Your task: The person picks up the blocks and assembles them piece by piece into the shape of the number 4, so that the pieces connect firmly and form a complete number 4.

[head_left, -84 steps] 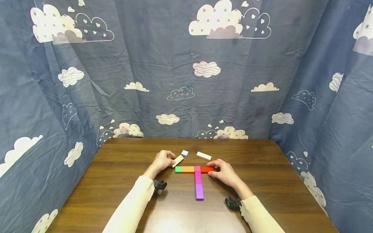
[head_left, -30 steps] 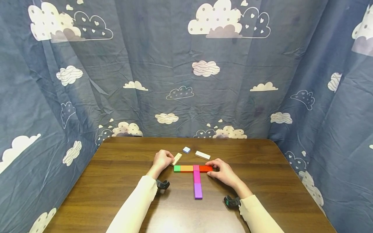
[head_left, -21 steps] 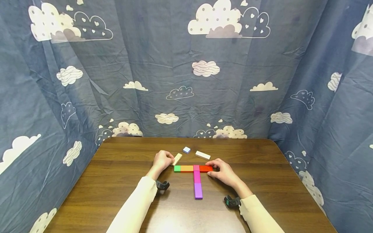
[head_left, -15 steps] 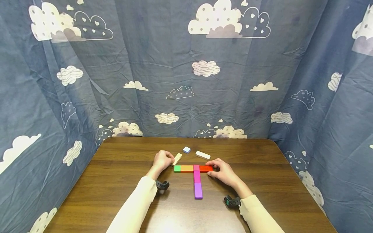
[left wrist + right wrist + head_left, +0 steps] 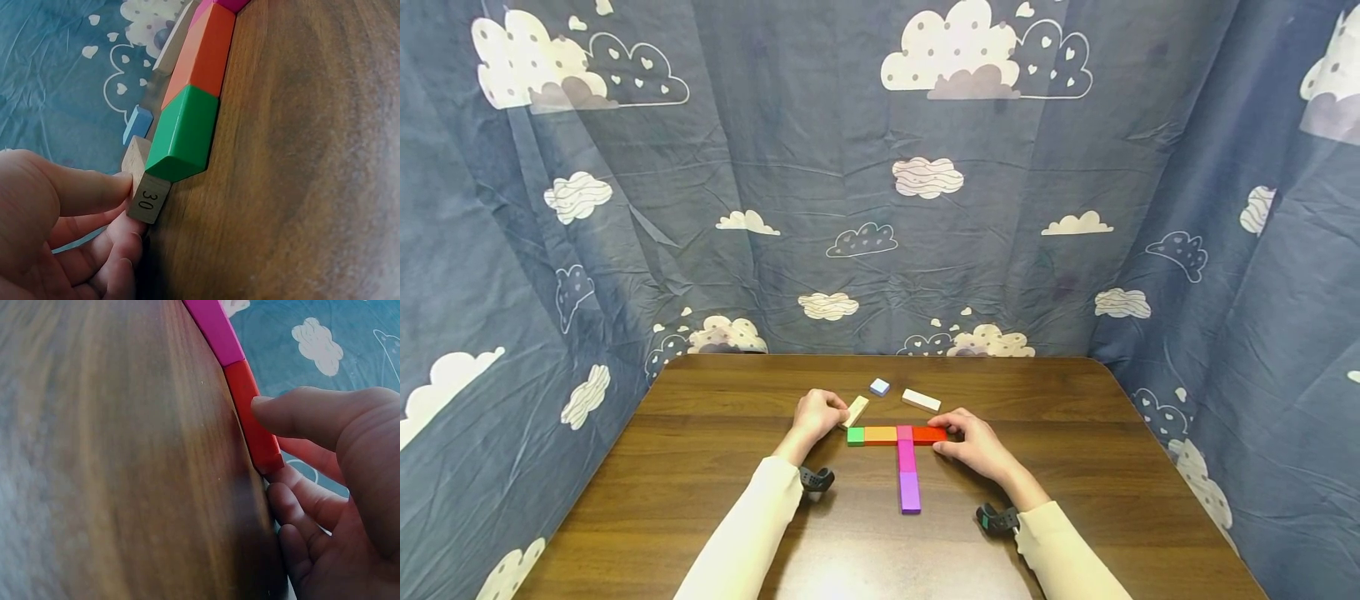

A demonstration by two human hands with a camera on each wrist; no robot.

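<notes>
My left hand (image 5: pixel 817 414) pinches a plain wooden block (image 5: pixel 856 410) between thumb and fingers. In the left wrist view, the number 30 shows on the wooden block's end (image 5: pixel 147 200), close beside the green block (image 5: pixel 184 137). A row on the table runs green, orange (image 5: pixel 881 436), pink (image 5: pixel 906 432) and red (image 5: pixel 929 436). Below its pink piece extend a magenta block (image 5: pixel 907 457) and a purple block (image 5: pixel 909 493), making a T. My right hand (image 5: pixel 976 442) holds the red block's right end; its thumb lies along the near side in the right wrist view.
Behind the row lie a small light blue block (image 5: pixel 880 387) and a white block (image 5: pixel 921 400). The brown wooden table (image 5: pixel 1037 392) ends at a blue cloud-print curtain (image 5: pixel 1000 283). Dark straps (image 5: pixel 817 478) circle both wrists.
Since the oldest frame, the wooden block has turned a little steeper in my left hand. The light blue block has shifted back and right, away from it. My right hand stays put.
</notes>
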